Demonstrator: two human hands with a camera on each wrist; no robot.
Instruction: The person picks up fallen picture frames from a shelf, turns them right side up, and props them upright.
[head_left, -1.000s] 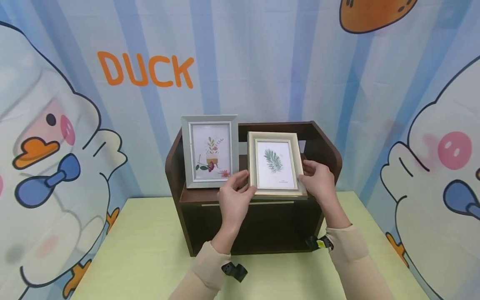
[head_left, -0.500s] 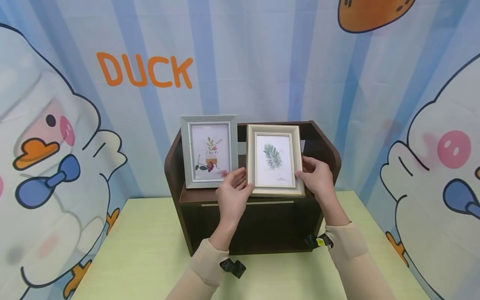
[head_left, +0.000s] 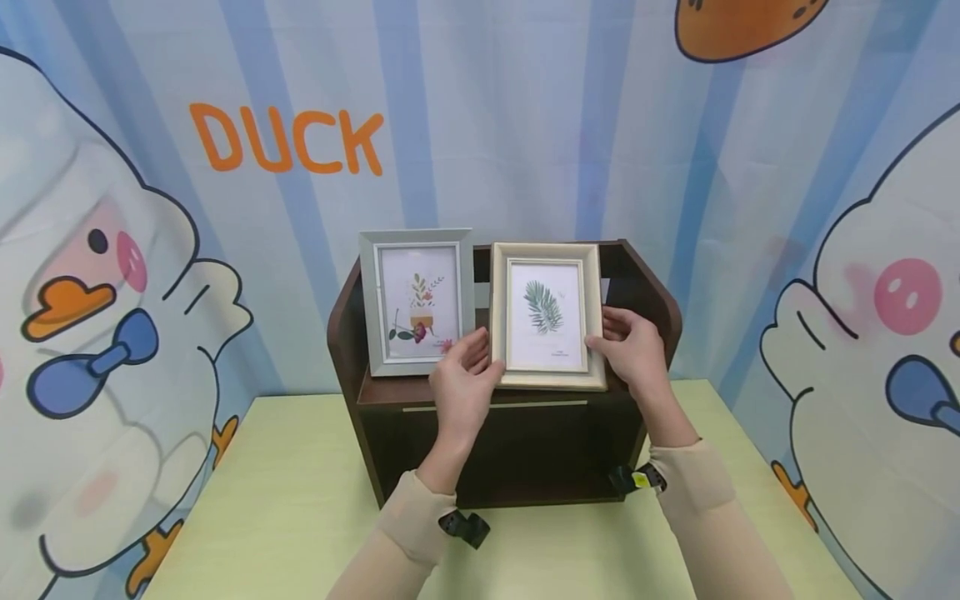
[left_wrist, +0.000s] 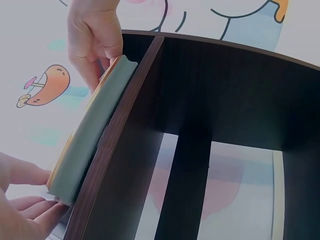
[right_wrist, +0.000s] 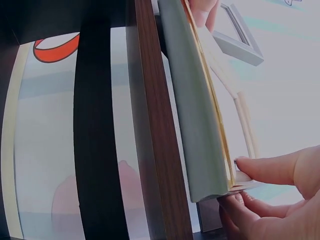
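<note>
Bilaterally, left hand [head_left: 461,392] and right hand [head_left: 633,354] pinch the cream picture frame [head_left: 551,380], presumably stiff, glass-fronted, best held edgewise.

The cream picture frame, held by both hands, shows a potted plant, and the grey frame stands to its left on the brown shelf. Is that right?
Not quite: in the head view, the cream picture frame, held by the left hand and right hand, shows a green leafy sprig; the potted plant is in the grey frame to its left on the brown shelf.
</note>
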